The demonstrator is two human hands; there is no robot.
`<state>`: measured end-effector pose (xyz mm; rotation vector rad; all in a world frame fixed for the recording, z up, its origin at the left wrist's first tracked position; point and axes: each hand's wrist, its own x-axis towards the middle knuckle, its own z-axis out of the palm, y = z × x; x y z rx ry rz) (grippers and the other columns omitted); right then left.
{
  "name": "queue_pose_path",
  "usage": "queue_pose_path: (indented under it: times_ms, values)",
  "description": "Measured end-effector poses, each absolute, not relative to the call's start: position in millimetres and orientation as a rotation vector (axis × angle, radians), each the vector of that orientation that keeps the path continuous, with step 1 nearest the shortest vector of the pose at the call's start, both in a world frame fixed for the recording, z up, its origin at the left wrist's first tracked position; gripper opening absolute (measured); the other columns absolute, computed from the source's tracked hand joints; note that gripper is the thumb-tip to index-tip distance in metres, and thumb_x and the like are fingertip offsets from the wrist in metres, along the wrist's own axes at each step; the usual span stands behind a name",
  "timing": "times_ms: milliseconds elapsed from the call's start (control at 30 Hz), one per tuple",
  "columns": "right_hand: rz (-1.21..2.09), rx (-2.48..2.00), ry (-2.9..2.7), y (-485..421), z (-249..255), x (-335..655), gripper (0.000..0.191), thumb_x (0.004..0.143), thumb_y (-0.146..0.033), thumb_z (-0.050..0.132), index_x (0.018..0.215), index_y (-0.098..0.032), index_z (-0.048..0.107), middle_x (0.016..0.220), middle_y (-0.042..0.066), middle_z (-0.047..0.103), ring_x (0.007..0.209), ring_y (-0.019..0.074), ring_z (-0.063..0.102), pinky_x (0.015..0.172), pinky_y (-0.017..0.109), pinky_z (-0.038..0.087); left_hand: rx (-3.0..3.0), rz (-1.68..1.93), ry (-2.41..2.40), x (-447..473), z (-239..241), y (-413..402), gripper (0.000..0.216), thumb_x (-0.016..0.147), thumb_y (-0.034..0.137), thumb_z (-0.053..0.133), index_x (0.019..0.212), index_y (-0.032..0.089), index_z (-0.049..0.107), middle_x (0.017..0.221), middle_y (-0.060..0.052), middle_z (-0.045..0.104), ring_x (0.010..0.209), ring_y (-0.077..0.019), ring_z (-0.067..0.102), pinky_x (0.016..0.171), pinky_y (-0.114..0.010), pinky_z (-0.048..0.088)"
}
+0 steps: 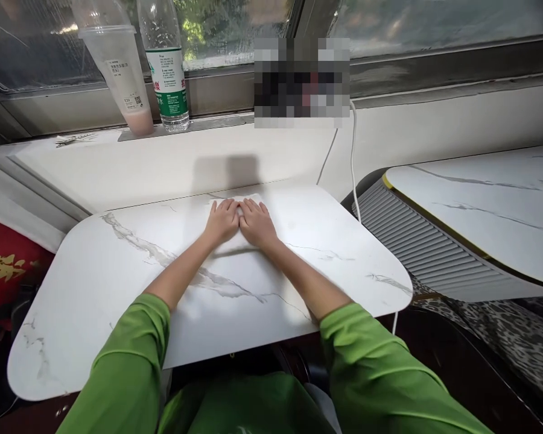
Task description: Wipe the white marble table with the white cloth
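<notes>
Both hands lie side by side, palms down, on a folded white cloth or wipe (234,245) near the back edge of a white marble-patterned table (335,271). My left hand (221,222) has its fingers stretched forward over the left half of it. Over the right half rests my right hand (257,223), fingers also extended, the two thumbs meeting in the middle. Much of the cloth is hidden beneath the palms, so its exact kind is unclear.
On the window ledge stand a plastic cup (122,78) with a little pink drink and a water bottle (168,84). A white cable (354,157) hangs down at the table's right back side. Another marble-patterned table (489,199) is to the right. A pixelated patch covers part of the ledge.
</notes>
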<state>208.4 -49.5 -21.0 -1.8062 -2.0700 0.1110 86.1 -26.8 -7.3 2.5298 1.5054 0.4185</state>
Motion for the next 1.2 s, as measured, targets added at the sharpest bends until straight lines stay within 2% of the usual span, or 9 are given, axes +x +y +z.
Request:
queue_pose_path:
  times_ms: [233,433,600,800,900,1033,1133,1200]
  values:
    - [0.157,-1.768,-2.071,4,-20,205,0.052,0.091,-0.019,0.029,0.139,-0.007,0.048,0.148,0.014,0.046,0.140,0.0247,0.036,0.118,0.044,0.019,2.521,0.479,1.589,84,-6,19,0.041,0.096,0.017,0.027,0.131,0.018,0.049,0.142,-0.007,0.051,0.133,-0.0174,0.043,0.119,-0.043,0.019]
    - [0.157,-1.765,-2.101,3,-19,206,0.053,0.094,-0.020,0.026,0.141,-0.005,0.045,0.150,0.016,0.043,0.142,0.0250,0.033,0.118,0.044,0.019,2.534,0.418,1.558,81,-7,17,0.044,0.101,0.025,0.023,0.138,0.014,0.044,0.151,-0.008,0.042,0.142,-0.0195,0.032,0.120,-0.043,0.015]
    - [0.159,-1.782,-2.165,-32,-15,199,0.055,0.096,-0.021,0.023,0.145,-0.003,0.040,0.153,0.017,0.037,0.144,0.0250,0.029,0.119,0.044,0.018,2.526,0.390,1.564,71,-10,-15,0.047,0.102,0.027,0.021,0.142,0.013,0.042,0.154,-0.009,0.038,0.145,-0.0205,0.027,0.121,-0.044,0.014]
    - [0.154,-1.833,-2.219,-121,-14,178,0.056,0.098,-0.024,0.024,0.148,0.000,0.034,0.156,0.019,0.029,0.147,0.0277,0.022,0.120,0.046,0.013,2.597,0.363,1.436,46,-10,-97,0.048,0.103,0.030,0.020,0.142,0.012,0.042,0.154,-0.012,0.036,0.146,-0.0231,0.026,0.120,-0.048,0.016]
    - [0.408,-1.768,-2.258,-167,-12,177,0.060,0.098,-0.029,0.029,0.151,-0.002,0.027,0.159,0.017,0.018,0.149,0.0271,0.010,0.121,0.051,0.005,2.638,0.396,1.348,27,-11,-144,0.050,0.103,0.035,0.020,0.141,0.012,0.042,0.153,-0.013,0.037,0.145,-0.0254,0.026,0.120,-0.052,0.017]
    - [0.964,-1.416,-2.217,-212,-3,192,0.065,0.097,-0.042,0.037,0.154,-0.019,0.019,0.161,0.006,0.007,0.149,0.0227,0.001,0.121,0.052,0.006,2.692,0.424,1.258,3,-8,-194,0.050,0.102,0.038,0.025,0.141,0.011,0.042,0.154,-0.015,0.035,0.146,-0.0271,0.023,0.120,-0.053,0.015]
    - [1.118,-1.325,-2.152,-227,2,198,0.061,0.098,-0.042,0.035,0.153,-0.020,0.023,0.161,0.006,0.010,0.149,0.0206,0.005,0.121,0.049,0.012,2.701,0.354,1.237,-6,-1,-213,0.050,0.102,0.037,0.028,0.145,0.012,0.037,0.156,-0.015,0.031,0.147,-0.0270,0.020,0.120,-0.053,0.015]
    - [1.032,-1.370,-2.175,-226,0,193,0.058,0.098,-0.040,0.032,0.151,-0.016,0.030,0.159,0.010,0.018,0.149,0.0219,0.010,0.120,0.050,0.015,2.681,0.282,1.247,-7,3,-215,0.050,0.102,0.035,0.026,0.146,0.012,0.035,0.156,-0.015,0.029,0.147,-0.0268,0.019,0.120,-0.055,0.015]
